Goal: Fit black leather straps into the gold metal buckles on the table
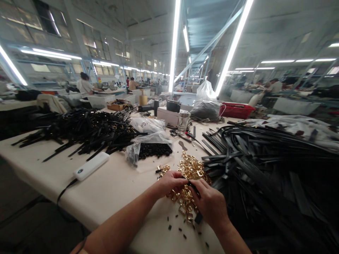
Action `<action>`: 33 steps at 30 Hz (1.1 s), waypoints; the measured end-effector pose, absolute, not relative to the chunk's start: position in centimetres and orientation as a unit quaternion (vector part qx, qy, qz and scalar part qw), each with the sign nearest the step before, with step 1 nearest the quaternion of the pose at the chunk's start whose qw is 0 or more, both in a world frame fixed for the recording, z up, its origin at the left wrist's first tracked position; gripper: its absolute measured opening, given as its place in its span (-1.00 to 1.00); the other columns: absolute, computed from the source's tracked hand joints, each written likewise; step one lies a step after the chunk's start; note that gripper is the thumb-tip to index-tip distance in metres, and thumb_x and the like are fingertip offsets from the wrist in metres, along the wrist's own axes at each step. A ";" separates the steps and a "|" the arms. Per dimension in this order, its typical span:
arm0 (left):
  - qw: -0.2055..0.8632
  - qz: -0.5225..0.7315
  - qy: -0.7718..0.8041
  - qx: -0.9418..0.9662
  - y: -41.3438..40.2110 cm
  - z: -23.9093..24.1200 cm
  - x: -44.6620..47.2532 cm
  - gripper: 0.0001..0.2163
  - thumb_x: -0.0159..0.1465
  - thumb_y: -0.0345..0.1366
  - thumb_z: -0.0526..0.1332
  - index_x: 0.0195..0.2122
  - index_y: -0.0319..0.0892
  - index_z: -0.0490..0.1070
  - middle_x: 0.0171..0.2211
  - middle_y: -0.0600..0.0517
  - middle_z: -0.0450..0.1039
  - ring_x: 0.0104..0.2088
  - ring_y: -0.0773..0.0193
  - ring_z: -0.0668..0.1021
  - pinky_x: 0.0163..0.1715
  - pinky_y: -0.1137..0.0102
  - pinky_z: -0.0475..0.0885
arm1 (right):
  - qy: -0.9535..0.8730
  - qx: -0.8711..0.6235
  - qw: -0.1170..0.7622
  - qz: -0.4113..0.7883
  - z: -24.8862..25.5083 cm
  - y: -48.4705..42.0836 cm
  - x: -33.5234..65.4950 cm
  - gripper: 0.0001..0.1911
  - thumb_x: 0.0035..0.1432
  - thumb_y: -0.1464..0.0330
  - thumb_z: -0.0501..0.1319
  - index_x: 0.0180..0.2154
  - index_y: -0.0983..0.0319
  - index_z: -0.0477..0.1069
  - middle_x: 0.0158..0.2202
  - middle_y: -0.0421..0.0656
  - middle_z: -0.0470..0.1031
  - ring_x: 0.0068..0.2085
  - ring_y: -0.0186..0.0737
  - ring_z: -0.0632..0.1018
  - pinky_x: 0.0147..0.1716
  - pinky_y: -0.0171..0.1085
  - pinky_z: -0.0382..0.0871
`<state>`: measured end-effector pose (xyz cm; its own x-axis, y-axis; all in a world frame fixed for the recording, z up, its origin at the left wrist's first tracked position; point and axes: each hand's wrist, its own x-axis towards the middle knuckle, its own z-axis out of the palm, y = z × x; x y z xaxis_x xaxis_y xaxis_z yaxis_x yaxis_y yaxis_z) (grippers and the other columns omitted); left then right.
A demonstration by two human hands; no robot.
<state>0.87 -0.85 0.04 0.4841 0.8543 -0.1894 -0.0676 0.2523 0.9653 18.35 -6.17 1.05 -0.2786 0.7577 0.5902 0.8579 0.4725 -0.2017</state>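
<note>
Hands meet low in the middle, over the pale table [113,187]. My left hand [169,183] and my right hand [210,204] both have their fingers curled in, and together they pinch a thin black strip [193,187] between them. Most of the strip is hidden by my fingers, so I cannot tell how long it is or if a buckle is on it. A dark end sticks out under my right hand, but I cannot tell if it is the same strip. The strip is right above the heap of gold buckles [192,167], which my hands partly cover. Little black bits [182,231] lie near my wrists. A big pile of black straps [265,165] lies just to the right; it is dark and runs off the edge. A white power bank [91,165] lies well off to the left.
</note>
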 end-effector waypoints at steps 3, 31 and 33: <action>0.670 0.346 0.393 0.526 -0.2 0.4 0.1 -0.67 0.00 -0.05 0.33 -0.49 -0.25 0.39 -0.64 0.13 0.34 -0.66 0.47 0.36 -0.64 0.53 0.18 | -0.799 -0.505 0.316 -0.083 0.7 -6.0 18.6 -0.71 0.31 0.26 0.02 -0.30 0.18 0.48 -0.42 -0.18 0.50 -0.47 -0.35 0.50 -0.46 -0.38 0.16; 0.162 0.169 0.616 0.752 5.4 1.9 -5.0 -0.86 0.07 -0.37 0.23 -0.35 -0.19 0.55 -0.37 0.00 0.58 -0.36 0.27 0.54 -0.37 0.47 0.32 | -0.760 -0.561 0.322 -0.059 0.1 -4.9 20.5 -0.75 0.28 0.28 0.02 -0.34 0.19 0.42 -0.38 -0.19 0.50 -0.43 -0.29 0.53 -0.45 -0.36 0.16; 0.167 0.175 0.609 0.756 5.9 1.9 -4.4 -0.85 0.07 -0.38 0.24 -0.34 -0.18 0.55 -0.37 0.02 0.58 -0.36 0.28 0.54 -0.37 0.49 0.32 | -0.760 -0.560 0.324 -0.056 0.2 -4.9 20.5 -0.75 0.28 0.28 0.02 -0.33 0.19 0.43 -0.38 -0.19 0.50 -0.43 -0.30 0.52 -0.46 -0.36 0.16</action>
<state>-4.41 5.89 1.94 0.1980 0.9784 0.0601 0.8614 -0.2029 0.4657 20.47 -4.88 0.20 -0.1625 0.8156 0.5553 0.8879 0.3663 -0.2783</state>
